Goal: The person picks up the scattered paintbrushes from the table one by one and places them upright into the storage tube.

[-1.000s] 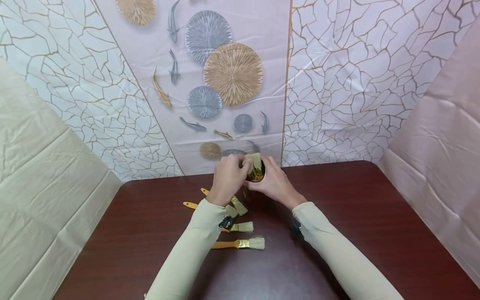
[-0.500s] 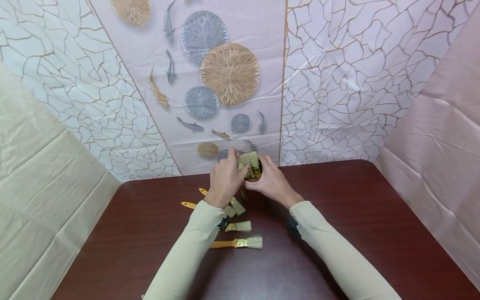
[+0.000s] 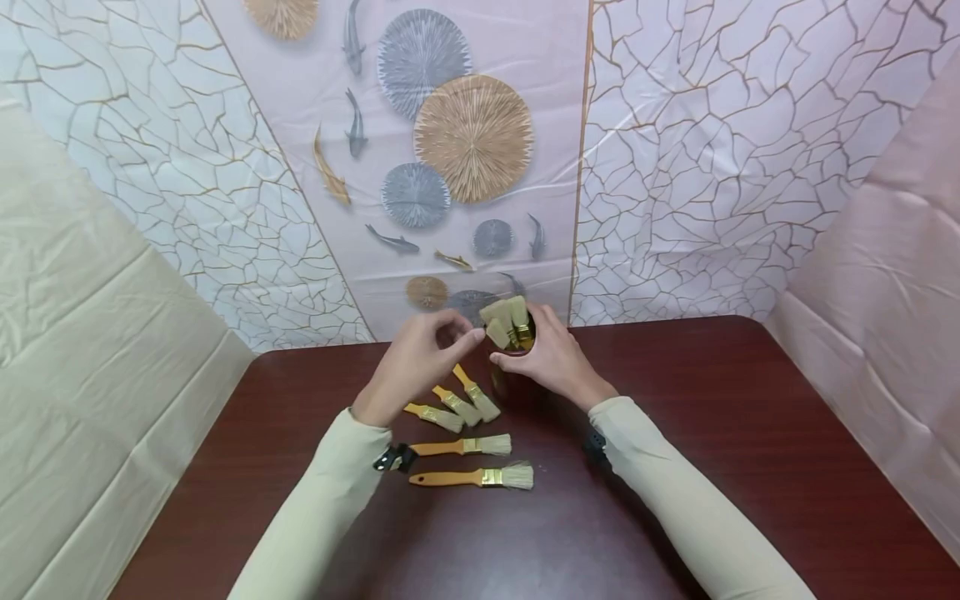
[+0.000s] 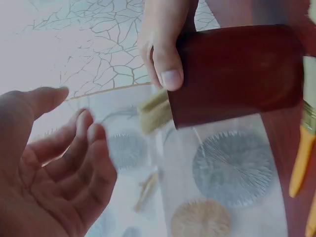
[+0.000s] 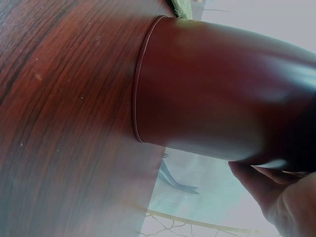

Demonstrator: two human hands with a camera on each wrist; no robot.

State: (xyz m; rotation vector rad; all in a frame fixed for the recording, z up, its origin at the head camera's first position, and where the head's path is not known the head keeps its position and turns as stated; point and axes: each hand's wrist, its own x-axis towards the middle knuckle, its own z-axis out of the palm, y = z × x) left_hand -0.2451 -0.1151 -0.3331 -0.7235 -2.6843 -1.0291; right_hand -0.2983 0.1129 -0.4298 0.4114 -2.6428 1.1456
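Note:
A dark reddish-brown cylindrical cup [image 4: 237,74] stands near the table's back edge. Bristle-up paintbrushes [image 3: 517,312] poke out of its mouth. My right hand [image 3: 558,357] grips the cup near its rim, thumb on the near side and the other fingers round the far side. Just left of the cup, my left hand [image 3: 416,357] is in the air with nothing in it, its fingers loosely bent in the left wrist view. Below it, three paintbrushes [image 3: 459,407] lie fanned out, bristles toward me. Two more, an upper paintbrush [image 3: 442,447] and a lower paintbrush [image 3: 450,478], lie sideways with bristles pointing right.
The dark wood-grain table [image 3: 720,433] carries everything. Behind it hangs a patterned cloth [image 3: 675,192], close to the cup. Plain cloth panels, one on the left [image 3: 97,350] and one on the right [image 3: 877,333], flank the table.
My left hand has drawn back left from the brushes in the cup and is now apart from them. The right hand keeps its grip on the cup. More of the lying brushes shows.

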